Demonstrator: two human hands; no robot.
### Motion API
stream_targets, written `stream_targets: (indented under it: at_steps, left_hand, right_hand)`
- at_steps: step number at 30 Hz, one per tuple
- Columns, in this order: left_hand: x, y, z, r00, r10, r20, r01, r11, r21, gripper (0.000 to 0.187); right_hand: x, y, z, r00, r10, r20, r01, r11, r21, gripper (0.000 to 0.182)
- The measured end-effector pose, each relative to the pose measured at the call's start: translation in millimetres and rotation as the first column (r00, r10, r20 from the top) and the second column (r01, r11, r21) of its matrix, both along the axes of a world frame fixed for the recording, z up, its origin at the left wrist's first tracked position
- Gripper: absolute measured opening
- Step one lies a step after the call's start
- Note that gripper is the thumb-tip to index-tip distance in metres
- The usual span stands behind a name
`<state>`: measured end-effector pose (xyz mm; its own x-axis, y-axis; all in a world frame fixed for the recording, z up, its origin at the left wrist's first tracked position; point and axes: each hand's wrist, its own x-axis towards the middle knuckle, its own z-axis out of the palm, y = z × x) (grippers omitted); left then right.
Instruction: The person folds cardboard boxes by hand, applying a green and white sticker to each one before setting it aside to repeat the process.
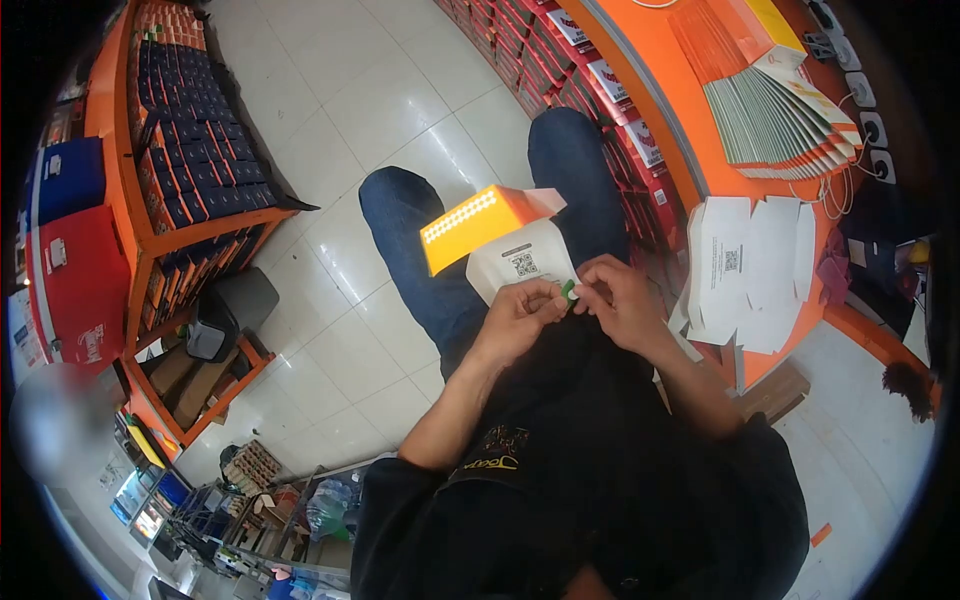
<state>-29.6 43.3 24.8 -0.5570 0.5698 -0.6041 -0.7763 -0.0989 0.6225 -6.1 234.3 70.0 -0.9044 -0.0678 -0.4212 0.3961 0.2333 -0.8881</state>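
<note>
A small green piece with a white part (569, 295) is pinched between my two hands, close to my belly; its kind is too small to tell. My left hand (522, 318) closes thumb and fingers on its left side. From the other side, the bent fingertips of my right hand (618, 302) press together at its right edge. Just beyond them, a partly folded yellow and orange carton (462, 228) lies on my lap. Its white flap (497, 262), printed with a QR code, extends toward my hands.
To the right, an orange counter (655, 75) bears a fanned stack of folded cartons (770, 125) and flat white carton sheets (745, 265). Red boxes (510, 50) are stacked below it. Shelves of dark blue boxes (200, 150) and a grey bin (235, 310) stand at left.
</note>
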Motion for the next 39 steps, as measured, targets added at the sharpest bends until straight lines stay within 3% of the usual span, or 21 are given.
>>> stream_targets:
  at_steps: [7, 11, 13, 14, 16, 20, 22, 26, 28, 31, 32, 33, 34, 36, 38, 39]
  left_hand:
    - [-1.4, 0.8, -3.0, 0.999, 0.016, -0.029, -0.016, 1.0, -0.005, 0.011]
    - [-0.8, 0.7, -1.9, 0.998, 0.066, -0.007, -0.065, 0.996, 0.063, 0.01]
    - [-1.5, 4.6, 0.3, 0.998, 0.04, -0.051, -0.041, 0.999, -0.006, 0.009]
    - [-2.2, 5.6, 0.9, 0.995, 0.014, -0.095, -0.021, 0.997, -0.076, 0.008]
    - [-3.1, 5.2, -2.1, 0.995, -0.008, -0.101, -0.002, 0.996, -0.093, 0.007]
    - [-7.5, 4.3, -2.7, 0.991, -0.066, -0.113, 0.053, 0.993, -0.109, 0.008]
    - [-7.8, 6.3, 0.0, 0.993, -0.073, -0.096, 0.06, 0.988, -0.14, 0.008]
    - [-8.8, 10.1, 4.7, 0.991, -0.108, -0.076, 0.09, 0.975, -0.201, 0.01]
    - [-9.0, 9.6, 1.5, 0.991, -0.109, -0.078, 0.091, 0.975, -0.203, 0.01]
    - [-4.0, 10.5, -5.2, 0.992, -0.099, -0.079, 0.082, 0.978, -0.193, 0.012]
    - [-2.6, 9.8, -7.1, 0.993, -0.089, -0.076, 0.074, 0.98, -0.186, 0.013]
    - [-3.7, 7.2, -5.7, 0.992, -0.097, -0.081, 0.081, 0.979, -0.188, 0.013]
    - [-6.0, 4.4, -4.6, 0.972, -0.179, -0.151, 0.148, 0.969, -0.2, 0.016]
    - [-13.2, 7.2, 0.6, 0.934, -0.271, -0.231, 0.223, 0.951, -0.214, 0.018]
    - [-18.2, 15.6, 10.1, 0.747, -0.154, -0.647, -0.088, 0.942, -0.325, 0.027]
    - [-23.5, 20.4, 19.0, 0.742, -0.153, -0.653, -0.095, 0.94, -0.328, 0.027]
  right_hand:
    - [2.6, -0.3, -13.6, 0.996, 0.021, -0.091, -0.021, 1.0, -0.001, 0.008]
    - [1.3, -1.6, -9.5, 0.999, -0.013, -0.034, 0.013, 1.0, -0.003, 0.009]
    - [5.0, -4.5, -8.6, 0.974, 0.053, -0.222, 0.001, 0.972, 0.234, 0.009]
    - [7.4, -6.4, -9.6, 0.974, 0.057, -0.221, -0.003, 0.972, 0.234, 0.009]
    - [11.5, -9.0, -12.6, 0.99, -0.081, -0.114, 0.097, 0.985, 0.14, 0.007]
    - [14.1, -1.4, -11.1, 0.991, -0.133, 0.001, 0.133, 0.991, 0.014, 0.008]
    - [12.3, 0.1, -12.8, 0.957, -0.217, 0.195, 0.239, 0.966, -0.096, 0.007]
    - [20.6, -5.2, -28.0, 0.969, -0.23, 0.09, 0.239, 0.965, -0.104, 0.007]
    - [18.0, -10.7, -21.1, 0.993, -0.121, -0.009, 0.121, 0.984, 0.134, 0.01]
    - [18.3, -18.8, -14.3, 0.983, -0.084, -0.161, 0.117, 0.97, 0.212, 0.01]
    - [17.1, -18.6, -15.0, 0.982, -0.088, -0.165, 0.122, 0.97, 0.21, 0.01]
    - [16.1, -17.7, -16.3, 0.991, -0.009, -0.131, 0.051, 0.946, 0.319, 0.011]
    - [14.9, -16.5, -16.7, 0.994, 0.064, -0.089, -0.021, 0.906, 0.423, 0.012]
    - [9.3, -20.4, -14.4, 0.995, 0.087, -0.057, -0.053, 0.894, 0.446, 0.013]
    - [5.7, -25.7, -14.9, 0.992, 0.122, -0.025, -0.097, 0.881, 0.463, 0.014]
    - [7.3, -30.0, -17.8, 0.99, 0.137, -0.042, -0.105, 0.893, 0.439, 0.015]
